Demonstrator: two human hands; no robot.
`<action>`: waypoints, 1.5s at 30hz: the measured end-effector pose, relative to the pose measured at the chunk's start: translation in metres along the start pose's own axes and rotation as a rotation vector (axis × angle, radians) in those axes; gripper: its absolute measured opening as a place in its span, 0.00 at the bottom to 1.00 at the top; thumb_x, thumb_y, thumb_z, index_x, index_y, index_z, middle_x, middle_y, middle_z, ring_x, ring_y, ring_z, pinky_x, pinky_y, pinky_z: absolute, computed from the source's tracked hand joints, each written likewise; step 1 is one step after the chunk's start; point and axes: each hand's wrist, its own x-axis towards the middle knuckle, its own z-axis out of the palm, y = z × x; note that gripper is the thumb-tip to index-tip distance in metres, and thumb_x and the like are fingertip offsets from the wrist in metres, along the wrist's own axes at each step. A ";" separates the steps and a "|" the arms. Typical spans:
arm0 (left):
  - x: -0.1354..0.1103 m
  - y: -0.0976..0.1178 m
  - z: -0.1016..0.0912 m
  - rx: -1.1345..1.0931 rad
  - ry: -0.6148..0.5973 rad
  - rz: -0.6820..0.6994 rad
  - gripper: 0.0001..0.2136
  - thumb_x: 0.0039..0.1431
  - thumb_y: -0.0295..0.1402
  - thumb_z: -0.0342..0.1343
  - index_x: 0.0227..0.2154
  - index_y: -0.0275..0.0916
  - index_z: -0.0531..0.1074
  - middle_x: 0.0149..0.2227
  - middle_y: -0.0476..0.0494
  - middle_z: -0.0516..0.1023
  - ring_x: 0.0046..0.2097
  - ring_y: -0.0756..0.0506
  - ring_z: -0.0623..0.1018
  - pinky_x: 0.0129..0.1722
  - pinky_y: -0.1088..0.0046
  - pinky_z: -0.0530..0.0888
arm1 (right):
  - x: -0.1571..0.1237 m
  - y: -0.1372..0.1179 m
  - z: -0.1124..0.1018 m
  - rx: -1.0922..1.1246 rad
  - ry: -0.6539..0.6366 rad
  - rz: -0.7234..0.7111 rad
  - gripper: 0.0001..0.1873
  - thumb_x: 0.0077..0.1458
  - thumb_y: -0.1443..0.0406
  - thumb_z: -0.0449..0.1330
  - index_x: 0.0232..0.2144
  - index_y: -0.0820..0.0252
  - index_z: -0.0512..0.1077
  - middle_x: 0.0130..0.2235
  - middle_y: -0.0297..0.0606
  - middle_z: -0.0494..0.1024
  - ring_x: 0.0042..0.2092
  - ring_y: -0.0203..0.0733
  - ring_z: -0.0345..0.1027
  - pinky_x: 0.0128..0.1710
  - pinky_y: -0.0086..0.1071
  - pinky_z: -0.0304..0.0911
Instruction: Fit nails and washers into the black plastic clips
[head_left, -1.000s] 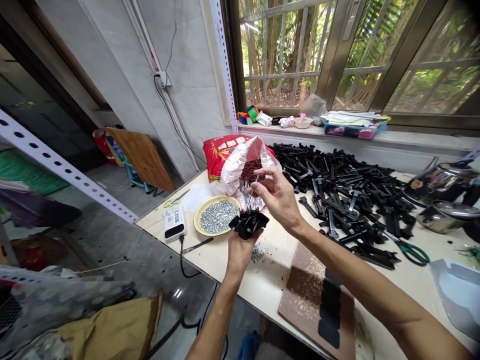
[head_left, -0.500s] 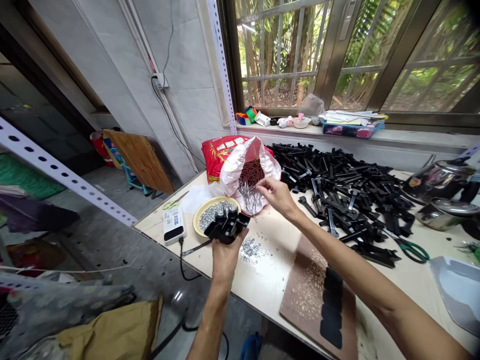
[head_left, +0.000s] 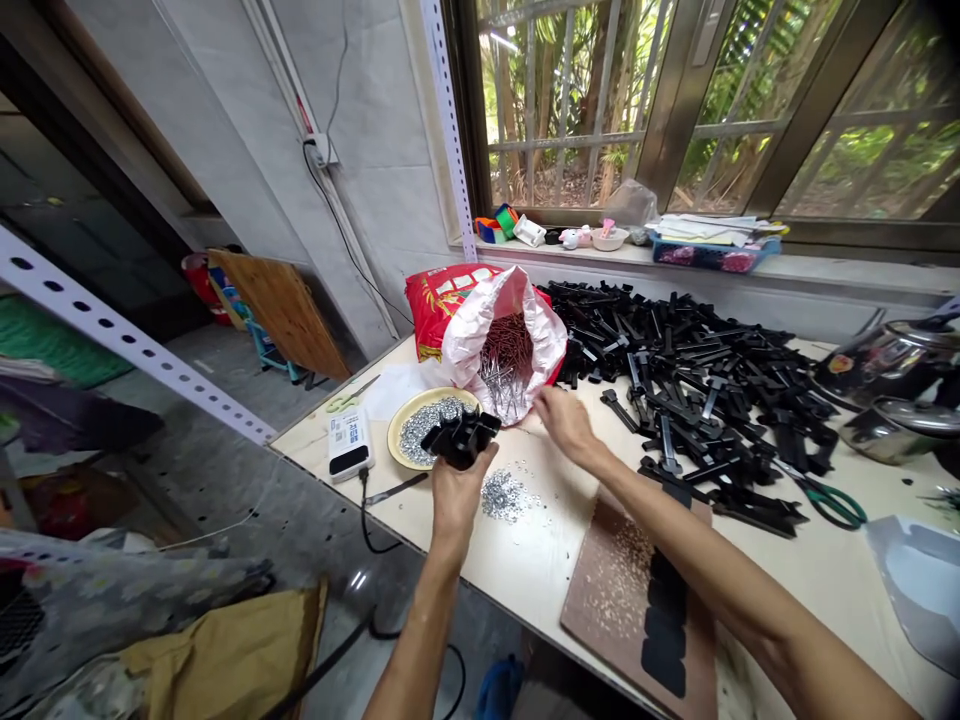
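Observation:
My left hand (head_left: 454,505) is closed around a small bundle of black plastic parts (head_left: 463,436), held up over the right edge of a yellow plate (head_left: 400,452) of small silvery metal pieces. My right hand (head_left: 568,428) is at the lower right of the open mouth of a red and white bag (head_left: 456,352). Its fingers are bent together, and what they hold, if anything, is too small to make out. Long reddish and silver screws (head_left: 508,362) fill the bag's mouth. Loose metal pieces (head_left: 508,494) lie on the table below, between my hands.
A large heap of black plastic parts (head_left: 697,375) spreads across the back right. Green-handled scissors (head_left: 832,503), metal pots (head_left: 892,425) and a brown board (head_left: 600,610) with black pads lie around it. A white power bank (head_left: 349,440) sits by the left table edge.
My right hand has drawn down and right, away from the screws in the bag's mouth. My left hand still holds the black parts, now turned slightly.

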 end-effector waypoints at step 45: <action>-0.001 0.023 0.005 -0.608 -0.248 -0.464 0.18 0.34 0.36 0.70 0.29 0.33 0.74 0.27 0.47 0.76 0.30 0.49 0.76 0.37 0.70 0.73 | 0.030 0.007 0.019 0.018 0.155 -0.445 0.12 0.62 0.70 0.49 0.40 0.63 0.72 0.43 0.44 0.73 0.43 0.40 0.68 0.42 0.31 0.63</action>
